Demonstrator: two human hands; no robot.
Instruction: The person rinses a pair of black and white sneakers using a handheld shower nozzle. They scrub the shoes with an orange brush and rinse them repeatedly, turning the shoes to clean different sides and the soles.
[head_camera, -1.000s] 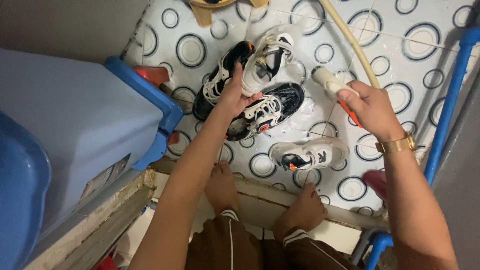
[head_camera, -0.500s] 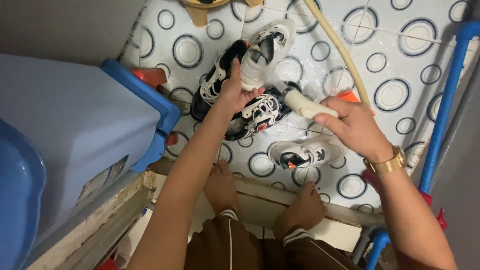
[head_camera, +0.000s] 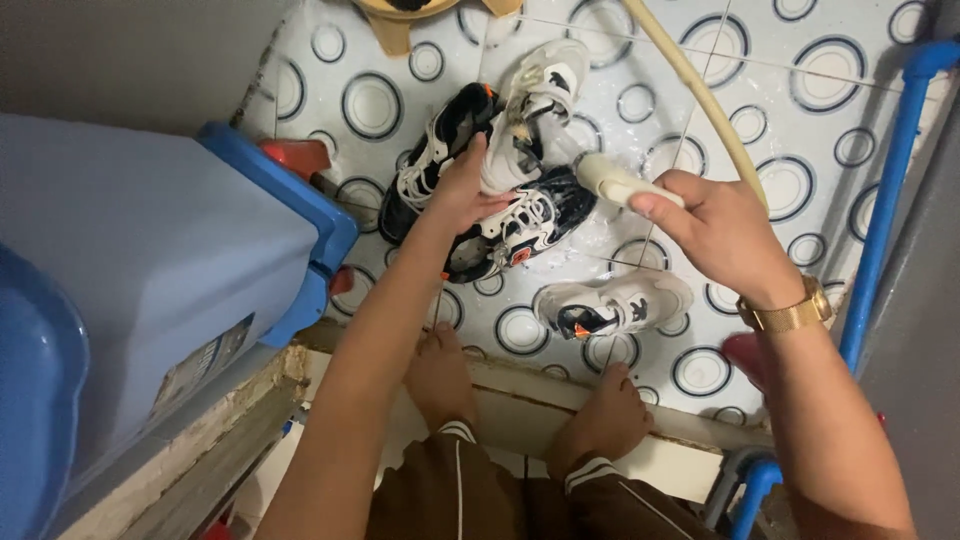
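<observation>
**Shoes on the wet tile floor, one in hand, brush over it**

- Left hand (head_camera: 462, 192) has its grip closed on a white sneaker (head_camera: 535, 105), fingers wrapped over the collar and side, tipping it up off the tiled floor (head_camera: 790, 130). The shoe sits near the centre of the scene, toward 12 o'clock from the person's bare feet.
- Right hand (head_camera: 722, 232) has a firm, full grip on a cream-handled brush (head_camera: 612, 180), head pointing toward 9 o'clock, just beside the held sneaker and above a black sneaker (head_camera: 530, 222).
- Another black shoe (head_camera: 432, 158) lies at 10 o'clock of the pair, touching it. A second white sneaker (head_camera: 615, 305) lies apart on its own at 5 o'clock, near the step edge.
- A beige hose (head_camera: 700, 95) runs in from 12 o'clock past the right hand. Blue pipe (head_camera: 885, 200) stands at 3 o'clock; a big blue bin (head_camera: 150, 260) fills the 9 o'clock side.
- Handling, as I judge it: the sneaker looks light, soft in the upper, stiff in the sole. The tiles glisten, so it is likely wet and slippery. Best hold is at the heel collar or inside the opening, thumb against the sole; laces offer poor purchase.
</observation>
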